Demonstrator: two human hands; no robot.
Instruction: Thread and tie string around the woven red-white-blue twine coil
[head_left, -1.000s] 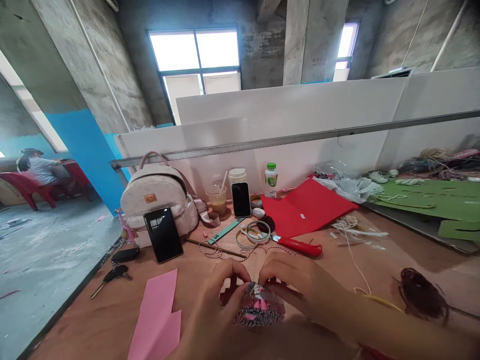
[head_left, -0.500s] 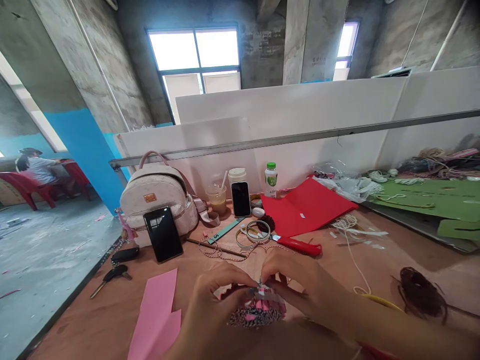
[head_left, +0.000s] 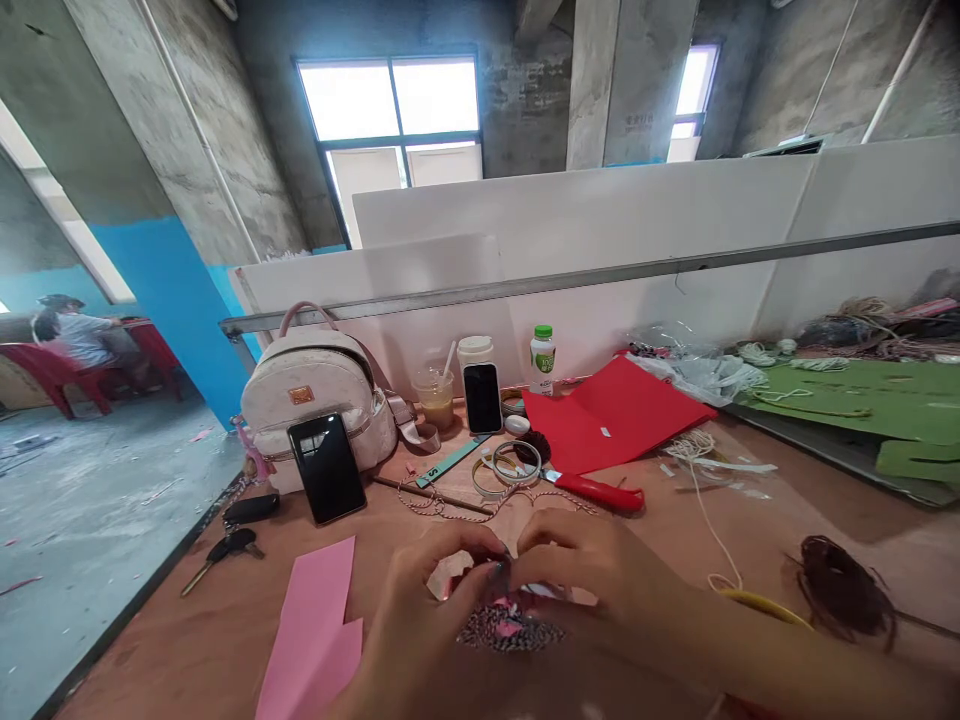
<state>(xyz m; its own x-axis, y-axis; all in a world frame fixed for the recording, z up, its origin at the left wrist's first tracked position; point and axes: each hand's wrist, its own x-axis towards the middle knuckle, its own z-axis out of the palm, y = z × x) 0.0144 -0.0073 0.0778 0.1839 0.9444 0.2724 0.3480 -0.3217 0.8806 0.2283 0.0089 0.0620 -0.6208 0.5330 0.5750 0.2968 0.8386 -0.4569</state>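
Observation:
Low in front of me, both hands meet over a small bundle of black-and-white cord [head_left: 474,630] with pink paper-like material showing in its middle. My left hand [head_left: 424,590] pinches at its top with thumb and index finger. Fingertip to fingertip beside it, my right hand [head_left: 589,570] is also closed on the top of the bundle. Much of the bundle is hidden behind the fingers. Left of the hands lies a pink sheet [head_left: 311,630] with a notched edge.
Beyond the hands are tape rolls [head_left: 517,462], a red-handled cutter [head_left: 600,492], a teal ruler [head_left: 454,460] and red sheets [head_left: 607,410]. A backpack [head_left: 304,370], phone [head_left: 326,468], keys [head_left: 232,543] and drink cup [head_left: 435,400] stand leftward. Brown cord [head_left: 840,585] lies right.
The fingers have shifted over the bundle's top and now cover more of it. The clear, shiny strip and pink folds seen on its upper part before are mostly hidden.

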